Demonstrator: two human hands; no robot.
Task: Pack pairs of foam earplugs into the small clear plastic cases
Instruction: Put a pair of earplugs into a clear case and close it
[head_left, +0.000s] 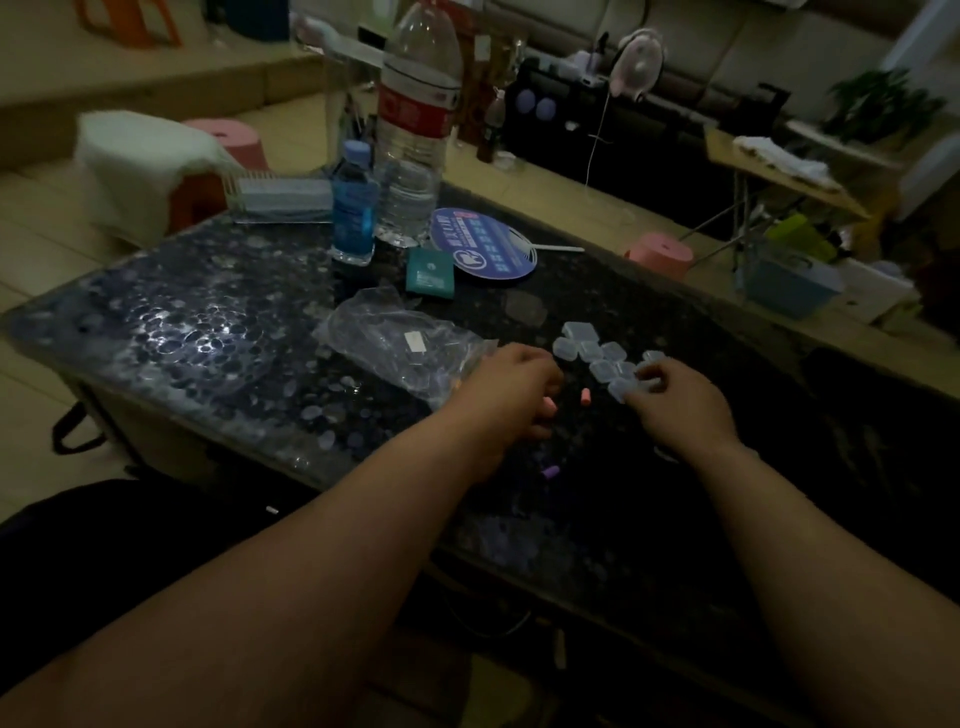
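Observation:
Several small clear plastic cases (592, 353) lie clustered on the dark table (218, 332). My right hand (675, 405) has its fingers closed on the nearest case (621, 388) at the cluster's front edge. My left hand (511, 395) is curled beside a crumpled clear plastic bag (400, 343), with a pink earplug (549, 404) at its fingertips. Another pink earplug (586, 396) lies on the table between my hands. A purple earplug (550, 471) lies near my left wrist. The room is dim.
At the back of the table stand a large clear water bottle (415, 130) and a small blue bottle (354, 208). A round blue hand fan (483, 244) and a teal packet (430, 273) lie behind the bag. Pink stools and a blue basket (789, 283) sit on the floor.

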